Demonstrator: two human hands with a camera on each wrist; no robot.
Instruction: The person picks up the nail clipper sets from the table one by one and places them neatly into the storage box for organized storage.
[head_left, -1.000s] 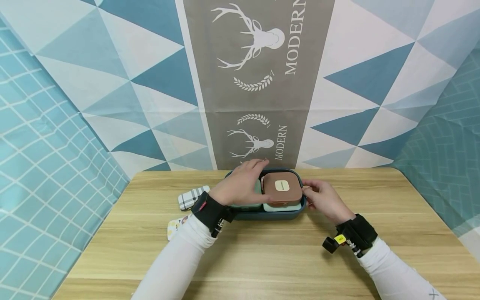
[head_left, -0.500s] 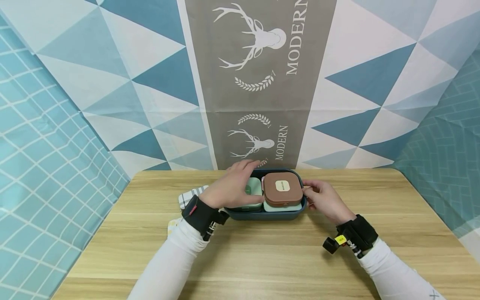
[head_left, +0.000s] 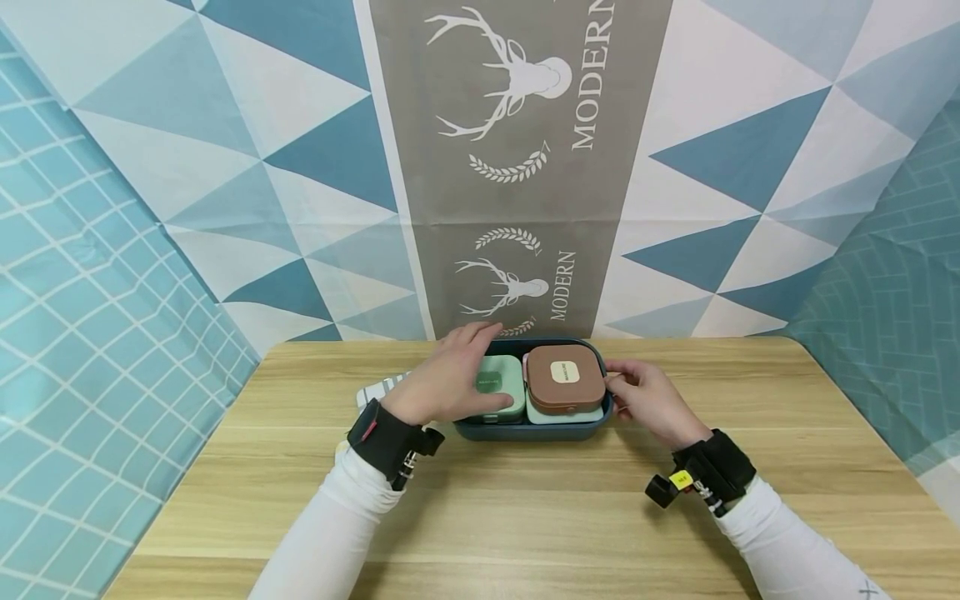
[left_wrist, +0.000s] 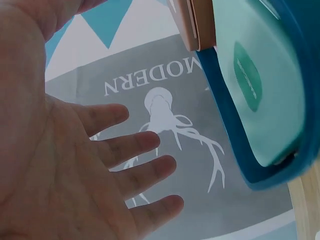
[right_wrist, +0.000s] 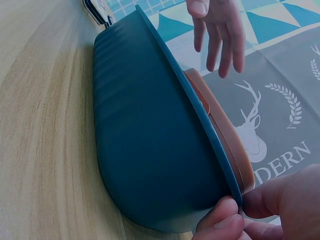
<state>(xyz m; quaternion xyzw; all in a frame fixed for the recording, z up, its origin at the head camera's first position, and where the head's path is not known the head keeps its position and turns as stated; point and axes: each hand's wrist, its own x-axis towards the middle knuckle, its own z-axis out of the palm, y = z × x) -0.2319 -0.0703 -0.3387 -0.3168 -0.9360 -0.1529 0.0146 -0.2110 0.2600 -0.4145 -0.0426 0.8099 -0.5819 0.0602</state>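
A dark blue oblong bin (head_left: 534,432) stands at the back of the wooden table. In its right half a brown square case (head_left: 566,396) with a cream label lies on a pale mint box (head_left: 566,417); a mint green case (head_left: 501,377) fills the left half. My right hand (head_left: 651,402) pinches the bin's rim at its right end, thumb and fingers on either side of the wall in the right wrist view. Over the bin's left end hovers my left hand (head_left: 442,385), fingers spread. In the left wrist view its palm (left_wrist: 65,165) holds nothing.
Left of the bin lies a flat white plaid thing (head_left: 377,393), partly behind my left hand. A yellowish patterned thing (head_left: 341,450) is mostly hidden by the left wrist. A patterned wall covering (head_left: 510,192) rises right behind the table (head_left: 540,517).
My left hand has moved left, off the brown case and across the green case, uncovering more of the latter. The right hand stays on the rim, and the bin has not moved.
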